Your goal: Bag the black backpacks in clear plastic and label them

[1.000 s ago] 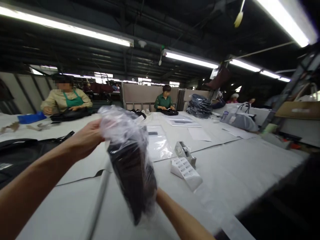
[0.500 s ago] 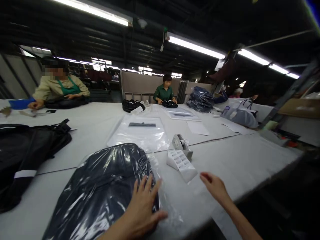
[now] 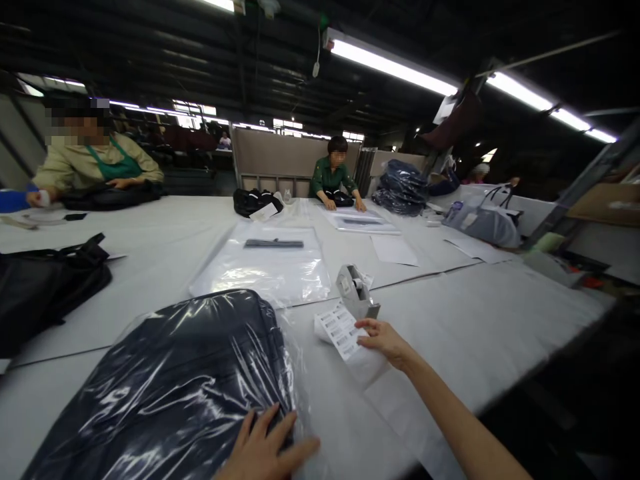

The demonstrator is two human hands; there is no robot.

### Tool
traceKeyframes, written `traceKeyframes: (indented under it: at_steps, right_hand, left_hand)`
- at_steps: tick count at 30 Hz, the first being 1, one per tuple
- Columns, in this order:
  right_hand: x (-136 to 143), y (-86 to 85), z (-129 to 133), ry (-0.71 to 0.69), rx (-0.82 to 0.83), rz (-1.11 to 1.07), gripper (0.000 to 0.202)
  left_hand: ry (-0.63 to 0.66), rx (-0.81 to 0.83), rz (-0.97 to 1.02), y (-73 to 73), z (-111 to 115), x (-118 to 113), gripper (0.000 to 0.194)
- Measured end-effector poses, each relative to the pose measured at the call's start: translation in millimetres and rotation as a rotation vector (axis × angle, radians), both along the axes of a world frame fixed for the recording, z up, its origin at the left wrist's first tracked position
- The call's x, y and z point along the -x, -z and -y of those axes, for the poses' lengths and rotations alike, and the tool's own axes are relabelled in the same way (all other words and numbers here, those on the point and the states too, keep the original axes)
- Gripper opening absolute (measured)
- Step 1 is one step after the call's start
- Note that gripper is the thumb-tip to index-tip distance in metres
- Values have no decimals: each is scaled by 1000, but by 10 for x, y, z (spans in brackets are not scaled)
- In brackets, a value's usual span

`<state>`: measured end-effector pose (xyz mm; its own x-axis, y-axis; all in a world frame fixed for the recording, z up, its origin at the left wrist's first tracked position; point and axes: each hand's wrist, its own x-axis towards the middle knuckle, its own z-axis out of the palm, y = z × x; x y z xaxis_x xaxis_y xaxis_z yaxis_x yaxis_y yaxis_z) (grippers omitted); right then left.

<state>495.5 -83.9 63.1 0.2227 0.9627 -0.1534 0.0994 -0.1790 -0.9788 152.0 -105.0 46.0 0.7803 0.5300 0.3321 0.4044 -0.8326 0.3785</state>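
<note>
A dark backpack (image 3: 195,373) in a clear plastic bag lies flat at the near left of the table. My left hand (image 3: 265,443) rests on its right edge, fingers spread, holding nothing; the picture's bottom edge cuts it off. A strip of white barcode labels (image 3: 340,330) lies to the right of the backpack. At the strip's right edge, my right hand (image 3: 387,343) pinches it between thumb and fingertips. Just behind the strip stands a grey tape dispenser (image 3: 356,292).
Flat clear plastic bags (image 3: 265,273) are stacked behind the backpack. Black bags (image 3: 45,287) lie at the left. Two co-workers handle things across the white table (image 3: 475,320). Wrapped bags (image 3: 403,187) are piled at the back right, near a grey tote bag (image 3: 483,220).
My right hand has moved left and forward onto the label strip. My left hand stays spread on the wrapped backpack, now lower in view. The camera view has shifted somewhat.
</note>
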Motion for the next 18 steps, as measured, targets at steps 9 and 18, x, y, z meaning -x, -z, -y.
traceKeyframes:
  at_steps: [9, 18]
  right_hand:
    - [316, 57, 121, 88, -197, -347, 57]
    - [102, 50, 95, 148, -172, 206, 40]
  left_hand:
    - [36, 992, 617, -154, -688, -1459, 71]
    - [-92, 705, 567, -26, -812, -1651, 41]
